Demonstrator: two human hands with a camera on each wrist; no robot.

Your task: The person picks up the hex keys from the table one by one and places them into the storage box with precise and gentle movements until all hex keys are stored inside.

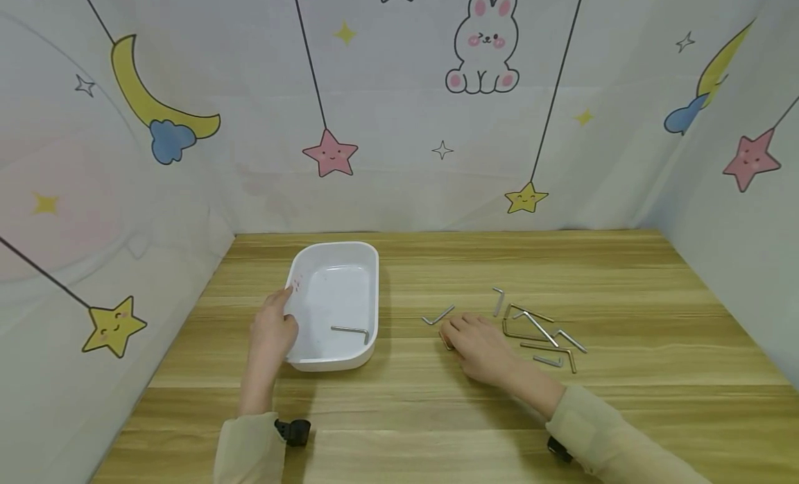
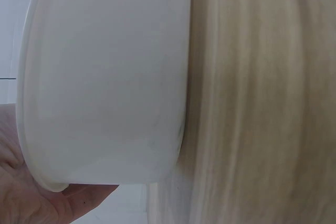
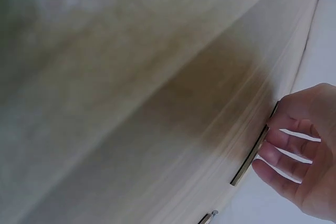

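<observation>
My left hand (image 1: 272,329) grips the left rim of a white plastic tub (image 1: 302,365), fingers over the wall; the left wrist view shows the tub's outer side (image 2: 105,77) close up. Inside the tub lies one L-shaped hex key (image 1: 349,329). On the table my right hand (image 1: 479,349) has its thumb and fingertips on a bronze hex key (image 3: 245,169), pinching it against the wood, and from above mostly hides it. Just beyond those fingers lies a small silver hex key (image 1: 440,315).
Right of the right hand, several bronze and silver hex keys lie in a loose cluster, among them a bronze one (image 1: 549,348) and a short silver one (image 1: 547,361). Another silver key (image 1: 499,301) lies farther back. Printed cloth walls (image 1: 399,193) border the wooden table (image 1: 399,415).
</observation>
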